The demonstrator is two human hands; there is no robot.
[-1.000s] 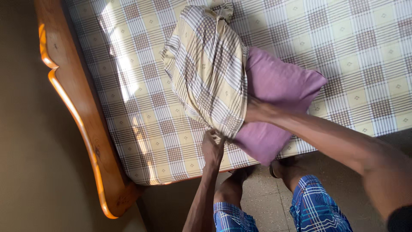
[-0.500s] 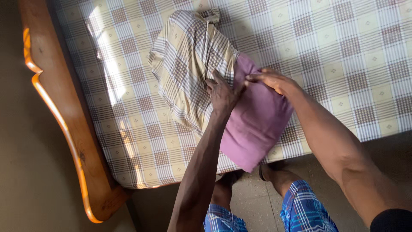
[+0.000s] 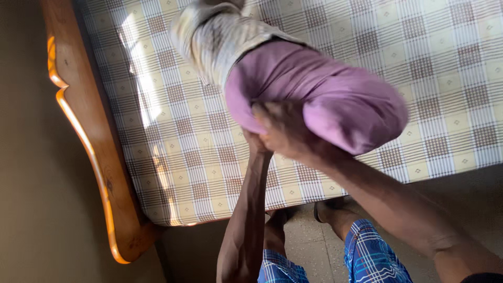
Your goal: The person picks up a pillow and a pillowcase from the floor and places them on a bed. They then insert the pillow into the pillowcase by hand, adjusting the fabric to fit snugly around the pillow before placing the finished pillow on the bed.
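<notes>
At the far left runs the curved, glossy orange-brown wooden bed frame point(image 3: 99, 173), and beside it lies the mattress in a beige-and-brown checked cover point(image 3: 199, 152), with a band of sunlight across its left part. Above the mattress, held in the air, is a cream-and-brown checked fabric pillowcase point(image 3: 220, 36); it acts as the container here, and the plump mauve pillow point(image 3: 335, 99) sits partly inside it, its upper left end hidden under the cloth while the larger, rounded right end bulges out bare. The picture is blurred around the pillowcase, so its folds cannot be told exactly. Below the pillow's near edge, the left hand point(image 3: 251, 139) comes up from under; it is mostly hidden behind the other hand, so I cannot tell whether its fingers are curled or spread. Just to its right, the right hand point(image 3: 285, 131) has its fingers closed into the mauve pillow's lower edge, gripping it. Further down, blue plaid shorts point(image 3: 367, 251) and feet on the speckled floor point(image 3: 298, 241) show.
</notes>
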